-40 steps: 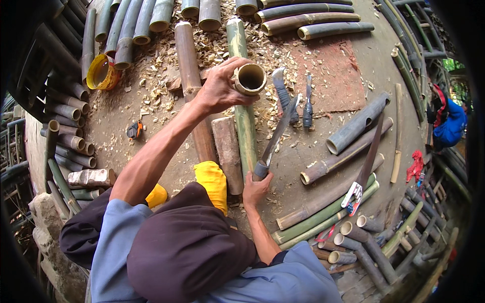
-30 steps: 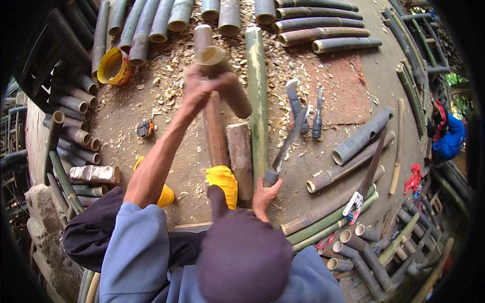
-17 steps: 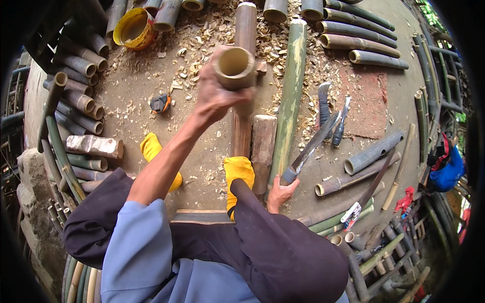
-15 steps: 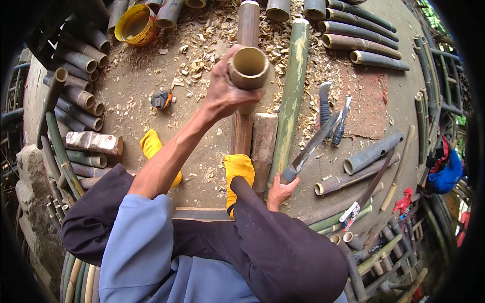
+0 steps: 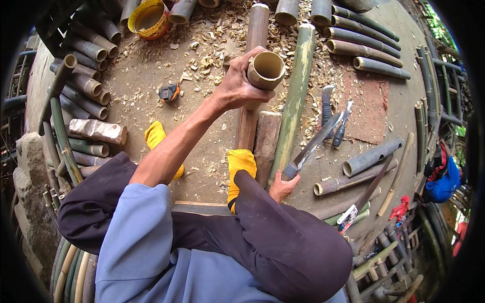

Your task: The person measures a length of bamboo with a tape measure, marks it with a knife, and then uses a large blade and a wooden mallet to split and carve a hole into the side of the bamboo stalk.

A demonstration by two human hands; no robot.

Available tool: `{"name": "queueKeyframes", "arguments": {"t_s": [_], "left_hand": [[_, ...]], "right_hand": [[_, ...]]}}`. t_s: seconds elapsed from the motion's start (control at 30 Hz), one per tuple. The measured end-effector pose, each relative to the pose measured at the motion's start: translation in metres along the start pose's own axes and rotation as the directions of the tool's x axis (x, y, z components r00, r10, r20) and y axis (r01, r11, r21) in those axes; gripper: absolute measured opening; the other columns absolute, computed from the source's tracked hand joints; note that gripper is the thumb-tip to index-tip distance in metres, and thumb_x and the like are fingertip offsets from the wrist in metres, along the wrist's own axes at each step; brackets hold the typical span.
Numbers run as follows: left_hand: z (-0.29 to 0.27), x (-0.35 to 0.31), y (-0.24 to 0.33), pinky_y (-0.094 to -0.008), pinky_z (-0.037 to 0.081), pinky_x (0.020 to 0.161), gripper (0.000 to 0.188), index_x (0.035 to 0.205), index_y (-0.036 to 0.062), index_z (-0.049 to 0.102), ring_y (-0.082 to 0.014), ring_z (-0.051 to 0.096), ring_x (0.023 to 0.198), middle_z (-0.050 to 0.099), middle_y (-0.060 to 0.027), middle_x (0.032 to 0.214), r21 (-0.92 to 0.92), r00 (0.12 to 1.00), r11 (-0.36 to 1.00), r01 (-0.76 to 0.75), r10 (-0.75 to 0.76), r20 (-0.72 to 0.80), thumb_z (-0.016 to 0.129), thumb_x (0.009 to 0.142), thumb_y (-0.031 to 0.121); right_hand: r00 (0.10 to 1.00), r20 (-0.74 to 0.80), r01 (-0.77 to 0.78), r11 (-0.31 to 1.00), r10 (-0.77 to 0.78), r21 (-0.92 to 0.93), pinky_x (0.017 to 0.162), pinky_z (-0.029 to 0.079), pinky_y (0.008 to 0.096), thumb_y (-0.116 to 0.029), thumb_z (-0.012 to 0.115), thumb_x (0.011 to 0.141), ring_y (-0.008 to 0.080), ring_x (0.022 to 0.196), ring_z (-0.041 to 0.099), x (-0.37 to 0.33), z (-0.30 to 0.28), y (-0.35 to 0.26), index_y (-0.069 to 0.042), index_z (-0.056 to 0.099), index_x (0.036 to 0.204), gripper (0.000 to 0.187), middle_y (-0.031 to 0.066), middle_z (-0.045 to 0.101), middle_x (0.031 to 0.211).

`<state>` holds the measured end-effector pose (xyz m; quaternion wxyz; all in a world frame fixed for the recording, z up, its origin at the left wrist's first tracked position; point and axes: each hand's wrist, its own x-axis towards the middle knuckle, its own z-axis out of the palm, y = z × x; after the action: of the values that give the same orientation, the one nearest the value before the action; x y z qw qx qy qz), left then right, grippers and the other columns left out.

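My left hand (image 5: pixel 237 86) is wrapped around a short bamboo tube (image 5: pixel 264 82), its hollow end tilted up toward me. The tube is over a long brown bamboo pole (image 5: pixel 246 126) lying on the ground. Low on the right, my right hand (image 5: pixel 284 188) grips the handle of a machete (image 5: pixel 318 137), whose blade points up and to the right, apart from the tube. Between the hands lie a short log (image 5: pixel 267 134) and a long green bamboo pole (image 5: pixel 293 96) with scraped patches. My foot in a yellow sock (image 5: pixel 240 164) is at the near end of the brown pole.
Wood shavings (image 5: pixel 207 63) litter the ground. A yellow bucket (image 5: pixel 148 20) stands far left, near a tape measure (image 5: pixel 169 93). Two more blades lie right of the machete, including a dark-handled knife (image 5: pixel 340 134). Cut bamboo tubes (image 5: pixel 83 83) line both sides. A saw (image 5: pixel 371 189) lies at right.
The view has shifted slightly, so most things sit a little differently in the picture. Both hands keep their grips, the left on the bamboo tube, the right on the machete.
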<state>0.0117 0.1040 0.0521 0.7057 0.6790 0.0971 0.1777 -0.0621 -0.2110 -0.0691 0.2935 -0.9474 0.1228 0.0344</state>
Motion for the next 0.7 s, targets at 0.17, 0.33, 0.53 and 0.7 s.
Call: {"name": "queueKeyframes", "arguments": {"t_s": [0.17, 0.33, 0.53, 0.7], "left_hand": [[0.002, 0.000, -0.005, -0.0283, 0.046, 0.084, 0.057, 0.106, 0.0065, 0.054, -0.0139, 0.056, 0.089, 0.058, -0.0033, 0.095, -0.001, 1.000, 1.000, -0.023, 0.023, 0.020, 0.078, 0.056, 0.016], [-0.001, -0.014, -0.040, -0.0349, 0.046, 0.090, 0.078, 0.126, 0.0047, 0.042, -0.0218, 0.056, 0.101, 0.055, -0.0112, 0.112, 0.159, 0.994, 0.984, 0.084, -0.072, -0.084, 0.080, 0.063, 0.029], [-0.023, -0.071, -0.047, -0.0327, 0.057, 0.061, 0.058, 0.125, 0.0013, 0.039, -0.0198, 0.063, 0.072, 0.054, -0.0123, 0.096, -0.327, 0.812, 0.816, 0.478, -0.552, -0.190, 0.065, 0.080, 0.027], [-0.120, -0.118, -0.047, -0.0323, 0.057, 0.052, 0.049, 0.114, -0.0001, 0.041, -0.0203, 0.063, 0.063, 0.055, -0.0111, 0.086, -0.261, 0.682, 0.785, 0.562, -0.618, -0.391, 0.065, 0.078, 0.022]], "right_hand": [[1.000, 0.002, 0.005, 1.000, -0.005, 0.023, 0.079, 0.039, 0.0466, -0.015, 0.071, 0.068, 0.0441, 0.091, 0.053, 0.000, -0.001, 0.003, 0.000, 0.043, 0.110, 0.052, 0.0239, 0.056, 0.096], [1.000, 0.020, -0.011, 0.999, 0.010, 0.044, 0.079, 0.039, 0.0467, -0.015, 0.072, 0.069, 0.0437, 0.090, 0.053, -0.002, -0.001, -0.004, 0.000, 0.044, 0.108, 0.050, 0.0233, 0.055, 0.094], [0.999, 0.021, -0.028, 0.990, 0.025, 0.142, 0.079, 0.039, 0.0447, -0.015, 0.072, 0.069, 0.0402, 0.088, 0.054, 0.003, -0.009, -0.006, 0.001, 0.045, 0.107, 0.050, 0.0213, 0.055, 0.093], [0.998, 0.059, -0.012, 0.993, 0.005, 0.121, 0.081, 0.040, 0.0417, -0.017, 0.073, 0.067, 0.0353, 0.088, 0.054, 0.007, -0.013, 0.007, 0.002, 0.045, 0.112, 0.056, 0.0201, 0.055, 0.095]]}}
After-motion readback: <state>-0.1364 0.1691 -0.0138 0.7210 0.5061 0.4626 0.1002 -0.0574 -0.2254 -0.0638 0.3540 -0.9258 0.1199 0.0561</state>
